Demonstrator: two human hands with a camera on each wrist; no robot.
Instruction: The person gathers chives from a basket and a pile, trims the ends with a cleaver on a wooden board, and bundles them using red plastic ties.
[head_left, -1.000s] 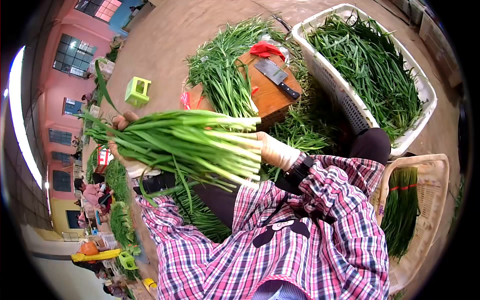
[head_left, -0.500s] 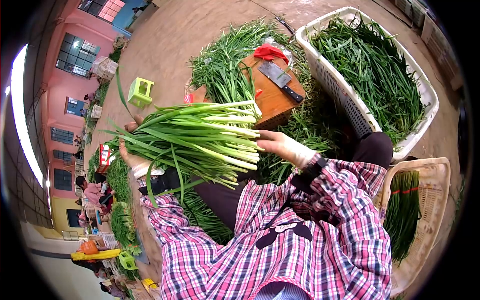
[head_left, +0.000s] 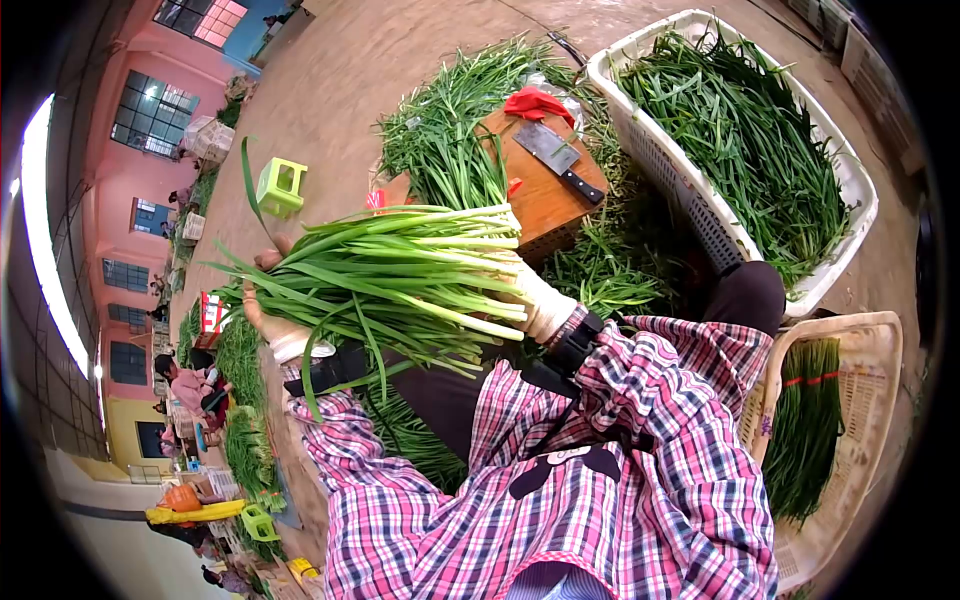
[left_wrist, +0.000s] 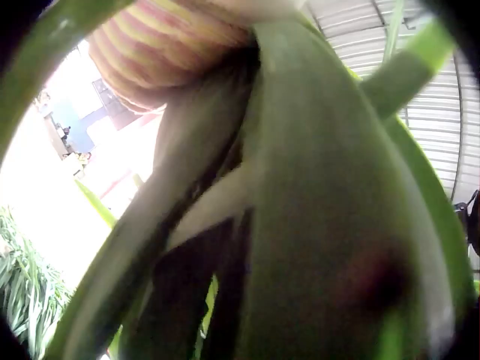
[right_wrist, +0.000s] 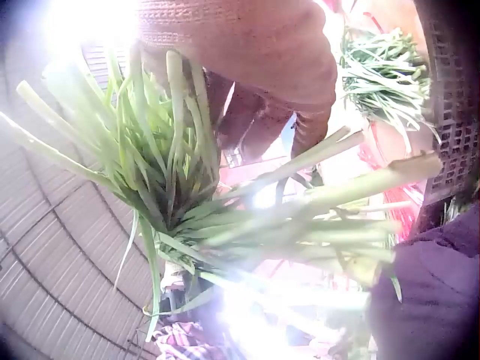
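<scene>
A thick bunch of garlic chives (head_left: 400,270) lies across my lap in the head view, pale cut ends toward the right. My left hand (head_left: 268,318) grips its leafy end, with thumb and fingertips showing around the leaves. At the pale ends is my right hand (head_left: 540,300), its fingers hidden behind the stalks. In the right wrist view the right hand (right_wrist: 255,45) bends its fingers down among stalks that splay to both sides; whether they pinch any I cannot tell. Leaves fill the left wrist view, below the left hand's striped finger covering (left_wrist: 165,52).
Beyond the bunch, a wooden block (head_left: 555,190) carries a cleaver (head_left: 548,147), a red cloth (head_left: 538,103) and more chives. A white crate (head_left: 690,205) heaped with greens stands at right. Below it, a tan basket (head_left: 872,390) holds tied chives. A green stool (head_left: 280,188) stands left.
My right hand drew back slightly from the pale ends, showing its fingers, then moved left in among the stalks again. The left hand keeps its grip, and the bunch has shifted only slightly.
</scene>
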